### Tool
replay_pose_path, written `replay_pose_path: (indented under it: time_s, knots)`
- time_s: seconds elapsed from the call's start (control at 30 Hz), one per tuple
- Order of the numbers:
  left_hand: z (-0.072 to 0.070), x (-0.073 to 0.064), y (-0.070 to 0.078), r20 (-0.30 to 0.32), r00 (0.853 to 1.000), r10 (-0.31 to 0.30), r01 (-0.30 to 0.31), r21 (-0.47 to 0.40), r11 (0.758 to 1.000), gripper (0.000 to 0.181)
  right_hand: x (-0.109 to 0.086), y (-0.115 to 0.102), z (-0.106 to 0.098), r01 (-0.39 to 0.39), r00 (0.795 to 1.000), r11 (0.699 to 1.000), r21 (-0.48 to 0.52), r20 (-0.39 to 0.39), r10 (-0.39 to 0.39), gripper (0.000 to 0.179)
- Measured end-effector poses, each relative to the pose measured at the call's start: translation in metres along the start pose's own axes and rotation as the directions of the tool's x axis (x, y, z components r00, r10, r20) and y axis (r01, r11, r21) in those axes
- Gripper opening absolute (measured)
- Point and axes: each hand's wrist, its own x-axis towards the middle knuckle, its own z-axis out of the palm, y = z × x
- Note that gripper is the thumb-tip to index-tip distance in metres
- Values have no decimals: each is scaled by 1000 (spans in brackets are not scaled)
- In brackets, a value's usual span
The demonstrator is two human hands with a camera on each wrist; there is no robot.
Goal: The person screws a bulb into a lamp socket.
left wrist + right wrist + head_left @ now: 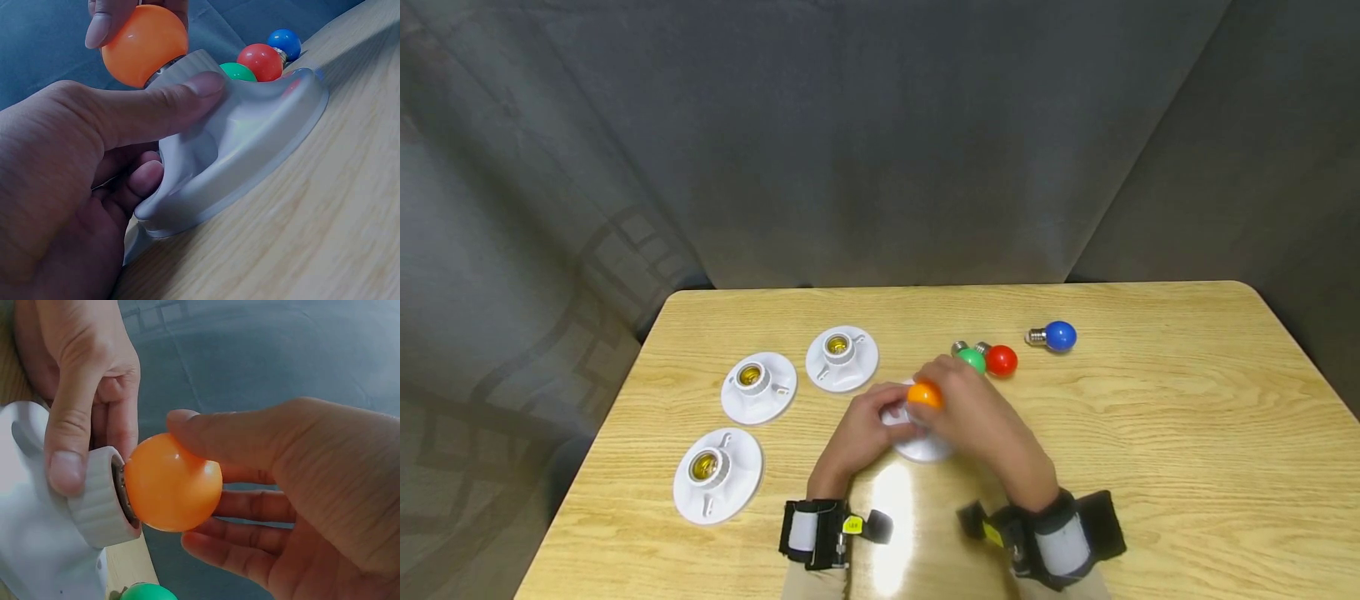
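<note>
An orange light bulb (175, 484) sits with its base in the socket collar of a white lamp holder (250, 144). My left hand (868, 429) grips that holder, its thumb (156, 106) pressed along the collar and other fingers at the rim. With thumb and fingers on either side, my right hand (300, 481) pinches the orange globe. In the left wrist view the holder appears tilted on the wooden table; how much of it touches the top I cannot tell. A thin band of the bulb's metal base shows at the collar.
Three more white lamp holders (842, 358) with bare sockets lie to the left on the table (1150, 467). Beyond my right hand are a green bulb (972, 360), a red bulb (1002, 361) and, farther right, a blue bulb (1061, 336). A grey curtain (880, 150) hangs behind.
</note>
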Motion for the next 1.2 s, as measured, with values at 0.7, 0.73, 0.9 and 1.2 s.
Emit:
replay_pose_path:
  time_s: [0.7,0.73,0.9,1.2]
  knots:
    - [0,0,2,-9,1000,3,-3,18,1000,44,4,-4,7,-89,992,996,-23,-91,86,34]
    - [0,0,2,-10,1000,7,-7,25,1000,44,4,-4,8,-98,991,995,-24,-91,95,34]
    - [1,0,1,-7,1000,5,-5,22,1000,43,4,-4,8,-117,990,993,-35,-77,114,37]
    - [0,0,0,-18,998,56,-55,54,997,45,-1,-8,1,60,998,996,62,-5,-60,37]
